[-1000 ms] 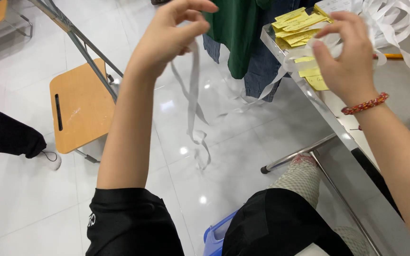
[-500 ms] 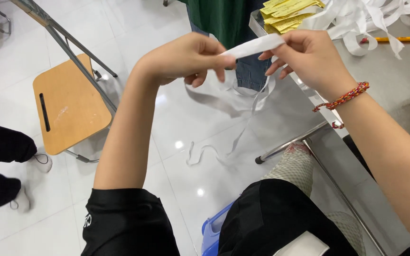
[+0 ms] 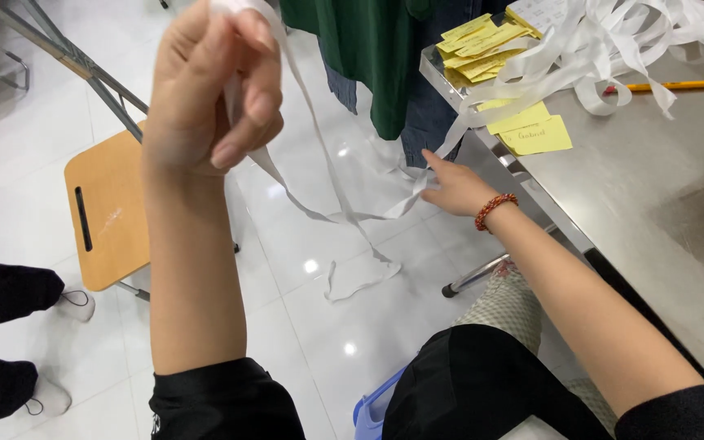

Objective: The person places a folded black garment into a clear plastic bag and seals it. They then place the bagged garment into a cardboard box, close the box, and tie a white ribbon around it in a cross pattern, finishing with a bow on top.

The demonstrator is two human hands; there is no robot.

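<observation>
My left hand is raised high and closed around a long white ribbon strip. The strip hangs down from it, loops toward the white floor and runs up to the steel table's edge. My right hand, with a red bead bracelet on its wrist, reaches down low beside the table edge with fingers closed on the same strip. A heap of tangled white ribbon lies on the table beyond.
The steel table fills the right side, with yellow paper slips, a stack of yellow tags and an orange pencil. A wooden chair stands left. A person in green stands ahead; another person's feet are at left.
My left hand has risen up and left with the strip. My right hand has dropped low toward the table edge, so the strip now hangs long between them.
</observation>
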